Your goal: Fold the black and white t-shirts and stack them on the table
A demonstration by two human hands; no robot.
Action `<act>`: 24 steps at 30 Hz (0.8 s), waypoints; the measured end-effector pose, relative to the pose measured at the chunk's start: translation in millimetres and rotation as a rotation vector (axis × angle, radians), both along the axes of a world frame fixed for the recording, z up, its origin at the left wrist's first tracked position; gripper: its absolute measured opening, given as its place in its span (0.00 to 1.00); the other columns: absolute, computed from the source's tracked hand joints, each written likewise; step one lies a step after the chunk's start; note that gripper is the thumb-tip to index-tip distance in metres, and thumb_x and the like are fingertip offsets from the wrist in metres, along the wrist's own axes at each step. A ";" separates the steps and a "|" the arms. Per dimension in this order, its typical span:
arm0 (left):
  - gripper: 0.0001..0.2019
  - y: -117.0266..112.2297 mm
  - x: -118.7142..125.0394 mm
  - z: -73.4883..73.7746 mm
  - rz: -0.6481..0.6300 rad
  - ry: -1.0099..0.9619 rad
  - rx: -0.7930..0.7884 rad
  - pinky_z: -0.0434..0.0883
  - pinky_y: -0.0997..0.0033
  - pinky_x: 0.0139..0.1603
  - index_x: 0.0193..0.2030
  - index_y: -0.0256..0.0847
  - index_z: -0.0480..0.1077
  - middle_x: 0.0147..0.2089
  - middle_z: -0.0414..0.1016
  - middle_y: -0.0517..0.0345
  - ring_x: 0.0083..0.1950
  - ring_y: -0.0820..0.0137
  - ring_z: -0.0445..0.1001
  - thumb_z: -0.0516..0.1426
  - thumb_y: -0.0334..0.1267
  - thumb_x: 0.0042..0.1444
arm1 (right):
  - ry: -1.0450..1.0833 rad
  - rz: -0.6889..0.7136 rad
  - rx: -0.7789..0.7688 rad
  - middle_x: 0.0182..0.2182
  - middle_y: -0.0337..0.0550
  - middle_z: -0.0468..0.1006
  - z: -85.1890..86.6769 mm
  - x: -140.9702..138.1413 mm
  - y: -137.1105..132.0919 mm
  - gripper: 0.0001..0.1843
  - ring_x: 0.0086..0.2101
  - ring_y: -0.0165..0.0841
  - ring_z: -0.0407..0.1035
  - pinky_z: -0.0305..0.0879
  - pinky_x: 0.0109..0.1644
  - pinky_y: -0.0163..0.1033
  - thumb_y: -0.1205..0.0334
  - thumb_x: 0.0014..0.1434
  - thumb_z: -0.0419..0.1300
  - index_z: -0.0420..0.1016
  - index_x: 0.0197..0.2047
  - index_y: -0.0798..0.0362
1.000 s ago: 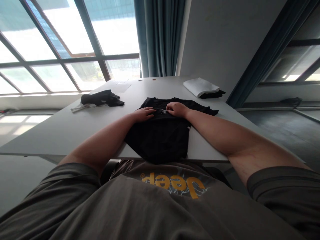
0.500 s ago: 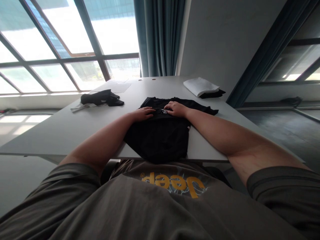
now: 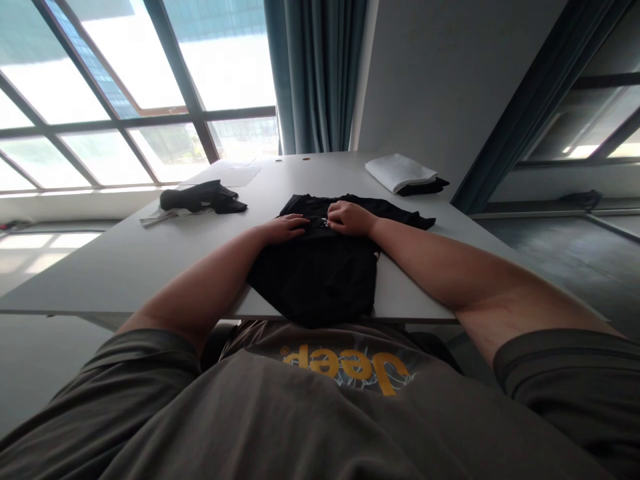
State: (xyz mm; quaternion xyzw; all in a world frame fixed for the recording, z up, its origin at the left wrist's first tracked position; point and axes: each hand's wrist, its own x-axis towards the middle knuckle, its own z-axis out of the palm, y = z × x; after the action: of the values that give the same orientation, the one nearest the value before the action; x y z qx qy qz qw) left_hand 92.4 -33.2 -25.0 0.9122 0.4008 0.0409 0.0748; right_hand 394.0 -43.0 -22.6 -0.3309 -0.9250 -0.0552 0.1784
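Observation:
A black T-shirt (image 3: pixel 316 280) with a small white print near its middle lies on the table in front of me. Its lower end hangs slightly over the near edge, and one sleeve stretches out to the right. My left hand (image 3: pixel 286 228) rests flat on the left side of the shirt, fingers stretched out. On the other side of the print, my right hand (image 3: pixel 350 218) is closed, its fingers curled down onto the cloth and partly covering the print. The fingertips of that hand are hard to make out.
The white table (image 3: pixel 200 267) runs back towards a blue curtain (image 3: pixel 320 80). At the left lies a crumpled dark garment (image 3: pixel 200 197) over some white cloth. A folded white cloth (image 3: pixel 400 173) sits on black cloth at the back right.
My right hand has curled its fingers from lying extended on the shirt to a closed grip. The left hand and the shirt have stayed put.

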 end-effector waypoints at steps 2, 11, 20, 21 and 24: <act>0.32 0.8 -0.1 -0.6 0.000 -0.001 0.005 0.50 0.56 0.80 0.80 0.47 0.61 0.82 0.52 0.51 0.80 0.53 0.54 0.50 0.56 0.74 | 0.018 0.095 0.027 0.54 0.53 0.80 -1.8 -4.3 1.2 0.15 0.55 0.44 0.72 0.64 0.67 0.48 0.56 0.70 0.59 0.86 0.42 0.53; 0.32 -1.8 0.8 1.6 0.009 0.025 0.007 0.51 0.56 0.80 0.80 0.48 0.61 0.82 0.52 0.51 0.80 0.54 0.55 0.49 0.56 0.75 | 0.060 0.040 -0.048 0.64 0.47 0.77 -22.8 12.3 33.6 0.21 0.64 0.44 0.70 0.63 0.74 0.50 0.56 0.69 0.61 0.85 0.60 0.51; 0.32 -0.7 0.3 0.9 -0.002 0.018 0.012 0.51 0.55 0.80 0.80 0.47 0.61 0.82 0.52 0.51 0.80 0.53 0.54 0.50 0.56 0.74 | 0.099 0.100 0.060 0.57 0.50 0.82 -11.7 8.1 17.9 0.15 0.57 0.44 0.75 0.68 0.69 0.50 0.62 0.68 0.59 0.89 0.45 0.54; 0.32 -0.6 0.2 0.8 -0.003 0.018 0.015 0.51 0.55 0.80 0.80 0.47 0.61 0.82 0.53 0.51 0.80 0.54 0.55 0.50 0.56 0.74 | 0.096 0.112 0.047 0.59 0.49 0.80 -12.4 7.9 18.3 0.15 0.59 0.44 0.74 0.67 0.70 0.50 0.62 0.67 0.59 0.89 0.45 0.53; 0.31 -0.9 0.3 0.1 0.000 0.021 0.029 0.53 0.56 0.80 0.80 0.47 0.61 0.81 0.53 0.51 0.79 0.54 0.56 0.50 0.54 0.74 | 0.101 0.122 0.031 0.68 0.45 0.73 -15.7 8.3 21.2 0.14 0.66 0.44 0.69 0.63 0.74 0.51 0.63 0.66 0.60 0.89 0.47 0.52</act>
State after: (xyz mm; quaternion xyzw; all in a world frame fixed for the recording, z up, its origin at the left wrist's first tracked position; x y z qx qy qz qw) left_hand 92.7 -34.1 -24.8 0.9136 0.4009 0.0371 0.0576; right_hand 402.4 -21.8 -38.3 -0.2732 -0.9324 -0.0419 0.2328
